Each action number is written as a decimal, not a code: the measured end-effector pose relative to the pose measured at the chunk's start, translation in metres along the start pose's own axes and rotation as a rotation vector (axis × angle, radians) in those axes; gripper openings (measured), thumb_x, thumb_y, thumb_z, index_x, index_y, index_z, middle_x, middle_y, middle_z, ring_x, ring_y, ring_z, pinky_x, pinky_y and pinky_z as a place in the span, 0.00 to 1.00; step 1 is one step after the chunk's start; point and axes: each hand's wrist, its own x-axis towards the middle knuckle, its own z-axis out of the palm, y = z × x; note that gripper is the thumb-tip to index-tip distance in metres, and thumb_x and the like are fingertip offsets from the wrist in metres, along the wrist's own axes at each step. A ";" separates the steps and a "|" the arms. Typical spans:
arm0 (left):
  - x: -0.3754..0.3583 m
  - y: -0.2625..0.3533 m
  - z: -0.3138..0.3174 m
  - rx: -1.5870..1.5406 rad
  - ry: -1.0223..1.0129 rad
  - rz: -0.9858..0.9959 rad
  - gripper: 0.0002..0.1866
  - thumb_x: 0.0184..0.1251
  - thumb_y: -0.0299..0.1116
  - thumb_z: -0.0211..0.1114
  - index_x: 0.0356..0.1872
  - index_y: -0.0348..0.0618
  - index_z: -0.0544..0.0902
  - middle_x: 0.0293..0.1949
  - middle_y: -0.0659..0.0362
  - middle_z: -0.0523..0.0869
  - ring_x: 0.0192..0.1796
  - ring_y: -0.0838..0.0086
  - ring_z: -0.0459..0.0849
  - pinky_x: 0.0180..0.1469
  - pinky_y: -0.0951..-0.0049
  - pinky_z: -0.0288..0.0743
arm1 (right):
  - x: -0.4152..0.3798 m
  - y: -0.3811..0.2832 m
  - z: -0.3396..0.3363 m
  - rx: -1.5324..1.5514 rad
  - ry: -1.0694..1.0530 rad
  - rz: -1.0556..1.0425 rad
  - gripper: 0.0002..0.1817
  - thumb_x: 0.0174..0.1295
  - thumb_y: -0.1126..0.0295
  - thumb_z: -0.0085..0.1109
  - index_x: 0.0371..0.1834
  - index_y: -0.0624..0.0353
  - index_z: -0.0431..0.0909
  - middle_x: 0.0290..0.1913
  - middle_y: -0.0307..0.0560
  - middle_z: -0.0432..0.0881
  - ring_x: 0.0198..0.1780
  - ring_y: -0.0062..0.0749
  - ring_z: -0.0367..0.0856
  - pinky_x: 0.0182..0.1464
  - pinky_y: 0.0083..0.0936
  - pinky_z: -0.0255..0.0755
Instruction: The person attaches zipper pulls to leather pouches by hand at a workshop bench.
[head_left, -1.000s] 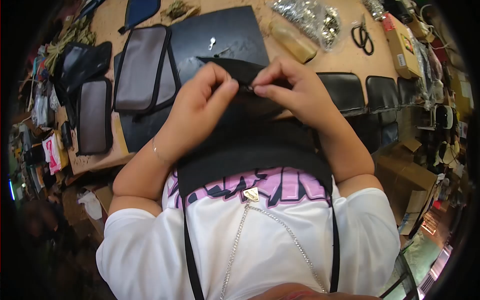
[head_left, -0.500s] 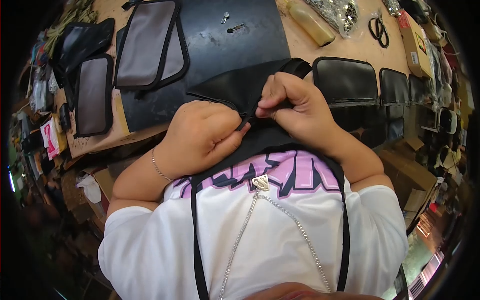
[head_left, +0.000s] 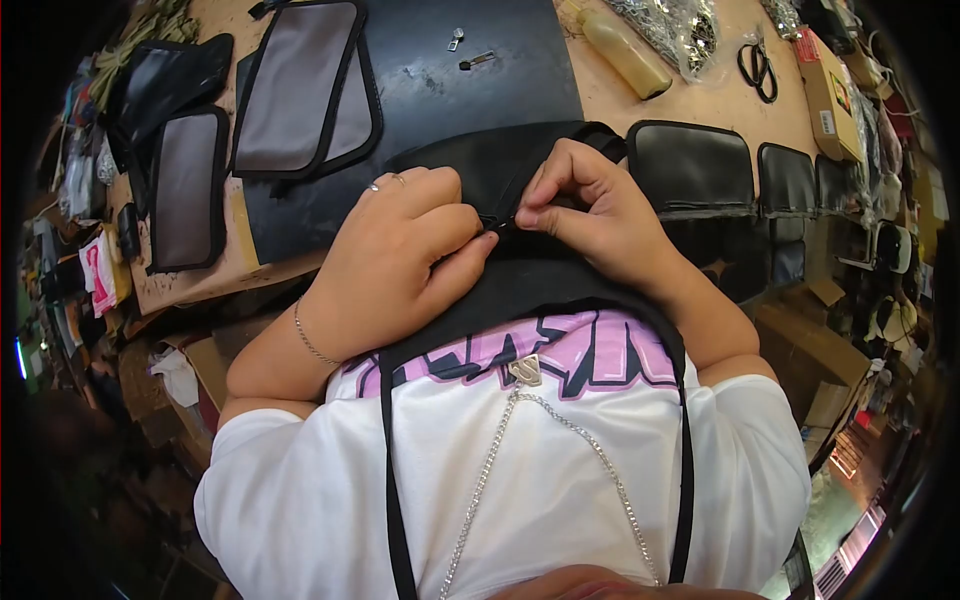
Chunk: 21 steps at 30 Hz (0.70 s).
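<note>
A black leather-like piece (head_left: 470, 152) lies in front of my chest, partly over the edge of the table. My left hand (head_left: 410, 245) is closed, pinching the near edge of this piece between thumb and fingers. Close by on the right, my right hand (head_left: 595, 205) pinches the same edge with thumb and index finger. A small dark part shows between the fingertips, too small to make out. On the dark mat (head_left: 440, 90) beyond rest two loose zipper sliders, one silver (head_left: 457, 40) and one with a dark body (head_left: 478, 61).
Grey panels with black binding (head_left: 295, 90) lie at the left. Black panels (head_left: 690, 165) line the table's right edge. Farther back are a yellowish bottle (head_left: 625, 50), black-handled scissors (head_left: 757, 70) and a plastic bag of metal parts (head_left: 690, 30). A cardboard box (head_left: 828, 90) stands at the right.
My left hand has tilted, its fingers lifting slightly. My right fingertips have shifted a little, and the black piece's upper flap has spread flatter. Both hands keep their pinch.
</note>
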 end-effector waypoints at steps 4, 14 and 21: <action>0.001 -0.001 0.003 -0.025 -0.013 0.009 0.08 0.60 0.26 0.72 0.30 0.38 0.79 0.29 0.53 0.71 0.33 0.58 0.73 0.39 0.62 0.65 | 0.002 0.001 0.003 0.035 -0.056 0.011 0.10 0.66 0.82 0.63 0.38 0.57 0.71 0.40 0.43 0.82 0.44 0.23 0.82 0.51 0.21 0.77; -0.004 -0.008 0.010 -0.137 0.021 0.050 0.09 0.57 0.22 0.69 0.25 0.39 0.74 0.28 0.55 0.68 0.31 0.59 0.69 0.40 0.62 0.62 | 0.005 0.004 0.012 -0.060 0.011 -0.070 0.09 0.55 0.88 0.53 0.33 0.61 0.71 0.32 0.41 0.80 0.39 0.26 0.83 0.47 0.22 0.77; -0.022 -0.010 -0.001 -0.209 0.327 0.126 0.11 0.50 0.20 0.69 0.21 0.39 0.72 0.27 0.53 0.69 0.29 0.58 0.69 0.37 0.62 0.64 | 0.005 0.041 -0.038 -0.341 0.475 -0.322 0.10 0.52 0.89 0.50 0.32 0.61 0.73 0.29 0.42 0.77 0.34 0.27 0.78 0.40 0.22 0.70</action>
